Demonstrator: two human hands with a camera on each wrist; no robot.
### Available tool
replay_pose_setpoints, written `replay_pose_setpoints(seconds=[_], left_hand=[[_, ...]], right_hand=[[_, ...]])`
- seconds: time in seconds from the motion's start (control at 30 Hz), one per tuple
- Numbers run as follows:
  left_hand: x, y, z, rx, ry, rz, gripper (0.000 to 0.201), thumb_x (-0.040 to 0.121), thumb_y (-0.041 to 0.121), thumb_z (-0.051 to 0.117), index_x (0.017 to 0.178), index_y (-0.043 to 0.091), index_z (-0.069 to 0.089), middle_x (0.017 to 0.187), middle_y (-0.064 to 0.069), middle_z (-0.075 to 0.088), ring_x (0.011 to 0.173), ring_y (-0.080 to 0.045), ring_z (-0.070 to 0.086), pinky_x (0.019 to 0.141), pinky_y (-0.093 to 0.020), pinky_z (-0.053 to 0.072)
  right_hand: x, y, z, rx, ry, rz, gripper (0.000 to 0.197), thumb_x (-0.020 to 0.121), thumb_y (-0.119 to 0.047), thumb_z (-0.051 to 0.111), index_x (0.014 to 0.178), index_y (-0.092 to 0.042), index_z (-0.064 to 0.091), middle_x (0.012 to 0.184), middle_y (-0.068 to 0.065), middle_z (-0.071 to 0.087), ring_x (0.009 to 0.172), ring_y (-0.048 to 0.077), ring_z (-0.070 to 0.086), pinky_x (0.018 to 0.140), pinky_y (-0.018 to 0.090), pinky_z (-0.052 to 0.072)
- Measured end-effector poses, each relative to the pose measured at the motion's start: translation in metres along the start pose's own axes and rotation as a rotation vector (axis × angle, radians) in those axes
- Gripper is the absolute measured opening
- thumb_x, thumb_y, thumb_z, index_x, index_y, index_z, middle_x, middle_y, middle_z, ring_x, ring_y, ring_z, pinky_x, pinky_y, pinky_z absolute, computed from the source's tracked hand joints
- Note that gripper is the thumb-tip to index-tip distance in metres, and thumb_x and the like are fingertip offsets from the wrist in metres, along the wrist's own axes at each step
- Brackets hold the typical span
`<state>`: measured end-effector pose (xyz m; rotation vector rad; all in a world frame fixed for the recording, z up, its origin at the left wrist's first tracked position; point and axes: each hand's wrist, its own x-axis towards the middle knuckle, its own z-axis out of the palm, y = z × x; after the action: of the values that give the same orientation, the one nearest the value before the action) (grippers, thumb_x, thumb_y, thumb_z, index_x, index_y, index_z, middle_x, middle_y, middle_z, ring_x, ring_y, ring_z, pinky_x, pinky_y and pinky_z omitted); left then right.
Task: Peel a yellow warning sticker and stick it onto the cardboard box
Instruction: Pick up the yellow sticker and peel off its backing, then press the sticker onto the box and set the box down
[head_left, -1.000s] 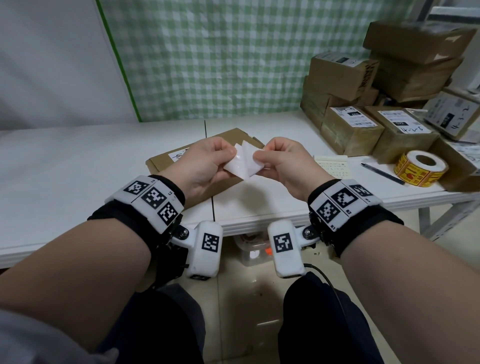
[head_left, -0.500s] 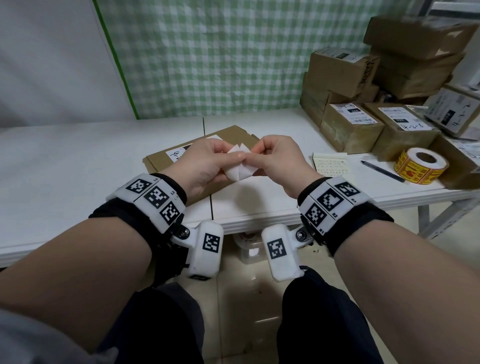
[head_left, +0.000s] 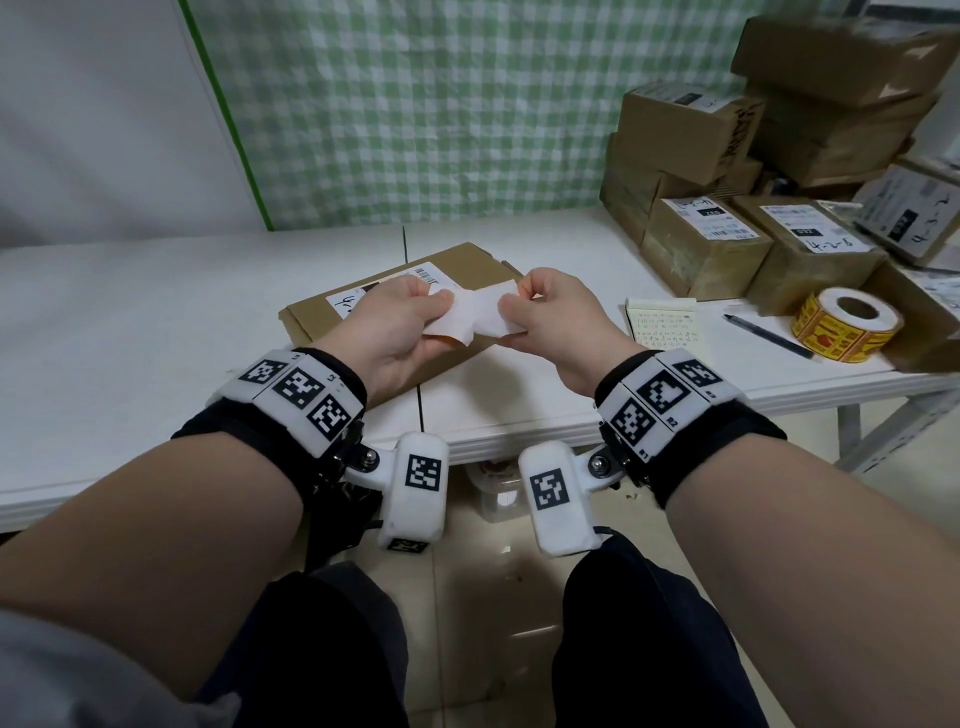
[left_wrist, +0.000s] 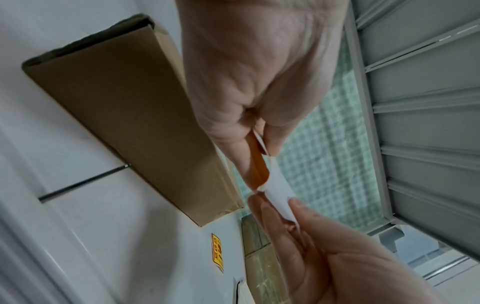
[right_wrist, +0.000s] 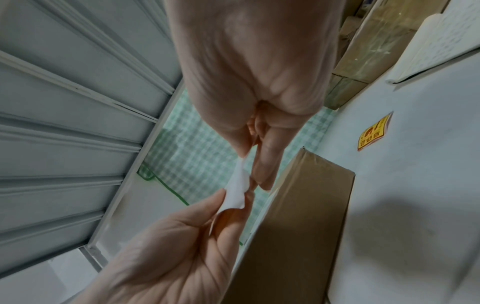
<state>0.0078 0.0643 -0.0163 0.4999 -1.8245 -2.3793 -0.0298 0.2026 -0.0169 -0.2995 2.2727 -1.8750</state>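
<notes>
— Pinching is all our fingers (head_left: 448, 300) do right now: the left hand (head_left: 395, 332) grips one end of the small white-backed sticker piece (head_left: 475, 322) between thumb and forefinger, and the right hand (head_left: 550, 322) pinches the other end the same way.

— So where is the yellow face?

— Turned away from us. We see only an orange-yellow edge (left_wrist: 257, 164) under the left thumb in the left wrist view; the white side faces up. The piece hangs above the near edge of the flat brown cardboard box (head_left: 415, 275), not touching it.

— What could spoil it from here?

— We judge the layers are only partly split. If we pull the ends apart too hard, the thin paper may tear or the sticker may curl and stick to itself. Adhesive could also catch on our fingertips.

— And beyond the hands?

— The box lies on the white table (head_left: 156, 322). To the right sit a notepad (head_left: 665, 325), a pen (head_left: 769, 335), the yellow sticker roll (head_left: 847, 325) and stacked cardboard parcels (head_left: 727, 171), all well apart from our hands.
</notes>
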Motion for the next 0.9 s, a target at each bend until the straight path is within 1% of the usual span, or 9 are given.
replay_pose_setpoints(seconds=[0.1, 0.23, 0.3, 0.4, 0.53, 0.63, 0.73, 0.83, 0.9], left_hand=[[0.001, 0.001, 0.001, -0.024, 0.012, -0.001, 0.016, 0.096, 0.002, 0.044, 0.081, 0.005, 0.047, 0.091, -0.013, 0.058, 0.078, -0.019, 0.062, 0.054, -0.027, 0.059], [0.003, -0.002, 0.003, -0.021, 0.028, -0.006, 0.014, 0.097, 0.002, 0.041, 0.085, 0.004, 0.047, 0.092, -0.014, 0.059, 0.078, -0.020, 0.063, 0.057, -0.030, 0.059], [0.005, -0.001, -0.002, -0.038, 0.072, -0.007, 0.009, 0.098, 0.003, 0.037, 0.098, 0.002, 0.046, 0.097, -0.019, 0.062, 0.076, -0.022, 0.066, 0.059, -0.031, 0.060], [0.011, 0.005, -0.019, -0.002, 0.146, -0.022, 0.023, 0.099, 0.010, 0.037, 0.122, 0.006, 0.037, 0.107, -0.021, 0.063, 0.076, -0.023, 0.069, 0.060, -0.033, 0.061], [0.010, 0.007, -0.018, 0.144, 0.101, -0.020, 0.024, 0.098, 0.018, 0.044, 0.119, 0.007, 0.042, 0.111, -0.019, 0.062, 0.078, -0.024, 0.070, 0.058, -0.034, 0.061], [0.012, 0.001, -0.011, 0.221, 0.105, 0.057, 0.017, 0.094, 0.015, 0.052, 0.106, 0.004, 0.050, 0.121, -0.022, 0.055, 0.083, -0.025, 0.067, 0.057, -0.027, 0.060], [0.014, -0.003, -0.009, 0.264, 0.096, 0.124, 0.009, 0.089, 0.014, 0.059, 0.091, 0.007, 0.052, 0.123, -0.020, 0.054, 0.087, -0.021, 0.065, 0.063, -0.023, 0.060], [0.014, -0.005, -0.009, 0.324, 0.061, 0.176, 0.012, 0.085, 0.009, 0.063, 0.079, 0.012, 0.053, 0.095, -0.013, 0.061, 0.078, -0.019, 0.063, 0.080, -0.031, 0.058], [0.010, -0.008, -0.007, 0.395, 0.030, 0.240, 0.016, 0.079, 0.008, 0.069, 0.077, 0.015, 0.055, 0.075, -0.004, 0.058, 0.068, -0.017, 0.058, 0.079, -0.034, 0.053]], right_hand=[[0.002, 0.005, -0.002, 0.042, 0.003, 0.015, 0.027, 0.087, -0.002, 0.050, 0.066, -0.012, 0.037, 0.095, 0.015, 0.049, 0.078, 0.029, 0.063, 0.078, 0.041, 0.059], [0.005, 0.009, -0.003, 0.049, 0.026, 0.033, 0.028, 0.087, -0.001, 0.050, 0.065, -0.012, 0.036, 0.099, 0.015, 0.048, 0.081, 0.032, 0.062, 0.077, 0.042, 0.059], [0.010, 0.013, -0.010, -0.019, 0.108, 0.040, 0.028, 0.086, -0.001, 0.050, 0.064, -0.012, 0.037, 0.096, 0.013, 0.048, 0.085, 0.035, 0.063, 0.072, 0.044, 0.060], [0.014, 0.024, -0.030, -0.096, 0.213, 0.089, 0.025, 0.085, -0.004, 0.051, 0.064, -0.013, 0.040, 0.089, 0.010, 0.049, 0.066, 0.024, 0.062, 0.056, 0.032, 0.060], [0.016, 0.033, -0.037, -0.327, 0.270, 0.074, 0.021, 0.079, -0.009, 0.059, 0.062, -0.016, 0.048, 0.078, 0.002, 0.057, 0.058, 0.020, 0.059, 0.047, 0.024, 0.052], [0.020, 0.036, -0.031, -0.406, 0.275, 0.067, 0.020, 0.074, -0.005, 0.062, 0.064, -0.019, 0.053, 0.080, 0.002, 0.062, 0.074, 0.025, 0.064, 0.069, 0.032, 0.056], [0.020, 0.034, -0.028, -0.455, 0.207, 0.067, 0.017, 0.073, -0.012, 0.068, 0.089, -0.016, 0.065, 0.095, 0.002, 0.063, 0.089, 0.020, 0.058, 0.080, 0.029, 0.048], [0.015, 0.024, -0.020, -0.403, 0.174, 0.019, 0.011, 0.079, -0.025, 0.063, 0.083, -0.014, 0.065, 0.085, 0.001, 0.062, 0.082, 0.020, 0.057, 0.081, 0.034, 0.050], [0.008, 0.012, -0.012, -0.243, 0.074, 0.068, 0.022, 0.083, -0.030, 0.059, 0.074, -0.010, 0.062, 0.072, 0.005, 0.060, 0.067, 0.021, 0.056, 0.068, 0.034, 0.054]])
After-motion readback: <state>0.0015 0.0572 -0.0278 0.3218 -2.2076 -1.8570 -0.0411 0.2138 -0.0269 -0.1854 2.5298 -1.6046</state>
